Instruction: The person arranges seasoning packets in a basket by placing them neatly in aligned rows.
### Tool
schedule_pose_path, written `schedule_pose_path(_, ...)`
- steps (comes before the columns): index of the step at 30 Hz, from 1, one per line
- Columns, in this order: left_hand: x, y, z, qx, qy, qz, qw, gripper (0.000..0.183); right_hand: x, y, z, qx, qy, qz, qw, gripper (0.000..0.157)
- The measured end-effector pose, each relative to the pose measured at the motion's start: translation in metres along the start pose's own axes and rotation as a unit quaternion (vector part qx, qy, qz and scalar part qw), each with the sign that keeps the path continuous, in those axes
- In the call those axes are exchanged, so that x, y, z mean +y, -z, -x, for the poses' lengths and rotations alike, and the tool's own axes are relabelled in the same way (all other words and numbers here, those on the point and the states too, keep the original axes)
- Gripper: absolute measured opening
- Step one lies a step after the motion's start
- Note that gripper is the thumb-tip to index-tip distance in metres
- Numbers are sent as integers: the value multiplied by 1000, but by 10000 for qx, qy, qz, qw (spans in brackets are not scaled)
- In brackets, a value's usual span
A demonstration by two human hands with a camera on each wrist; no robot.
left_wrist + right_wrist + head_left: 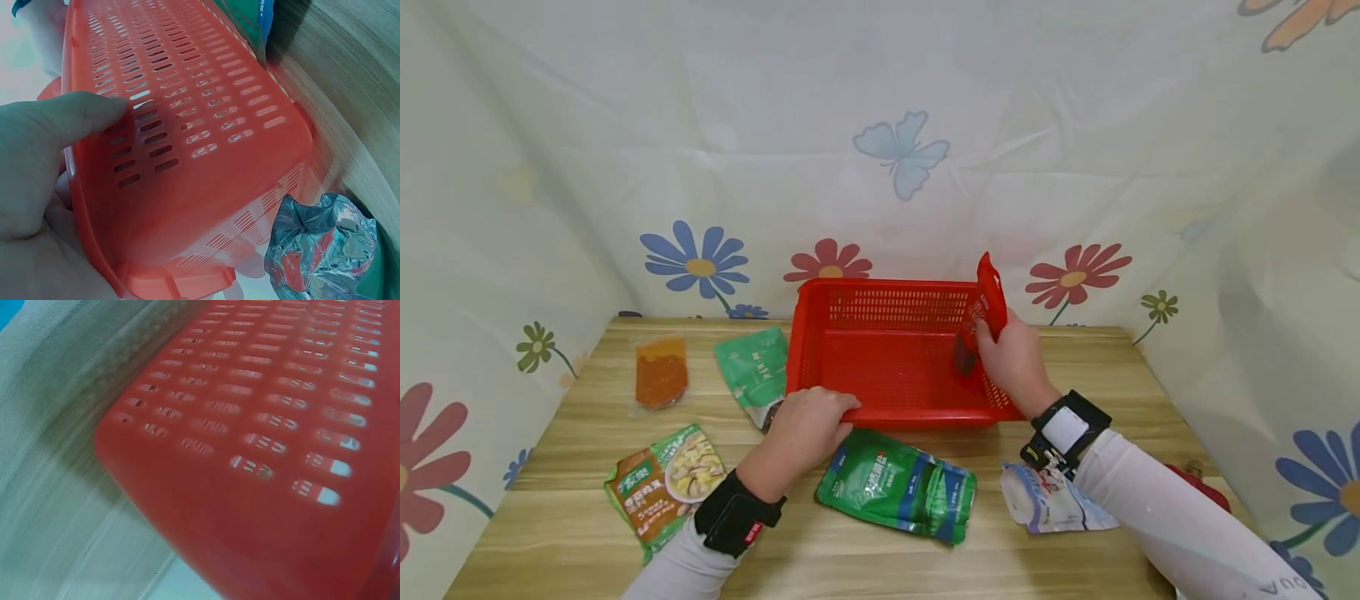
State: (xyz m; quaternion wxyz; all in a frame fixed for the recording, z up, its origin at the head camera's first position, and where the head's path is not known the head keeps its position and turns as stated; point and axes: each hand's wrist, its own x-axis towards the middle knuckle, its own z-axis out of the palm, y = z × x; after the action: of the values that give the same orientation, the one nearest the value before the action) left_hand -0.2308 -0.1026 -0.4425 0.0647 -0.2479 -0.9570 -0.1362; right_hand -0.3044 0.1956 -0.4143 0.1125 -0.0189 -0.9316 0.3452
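Observation:
A red plastic basket with slotted walls stands at the back middle of the table. My left hand grips its near left rim; in the left wrist view the thumb presses the outer wall while the other fingers go over the rim. My right hand holds a red pouch upright at the basket's right end, thumb on its near face. The pouch's lower part is darker and reaches down inside the basket. In the right wrist view the basket wall fills most of the picture, and the right hand is not seen there.
A green pouch lies before the basket, a pale green pouch left of it. Farther left are an orange-brown packet and a green-brown packet. A white-purple pouch lies under the right forearm; a red-topped item is partly hidden.

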Motion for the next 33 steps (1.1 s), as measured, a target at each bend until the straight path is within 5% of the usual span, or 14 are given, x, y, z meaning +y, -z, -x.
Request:
schedule_pose_path(20, 1, 1, 1, -58, 25, -141, 9999, 28, -4, 10, 8, -477, -281, -150, 9984, 45)
schedule_pose_path(33, 2, 0, -1, -59, 48, -259, 9996, 24, -2, 56, 45, -1368, -58, 233, 9903, 70)
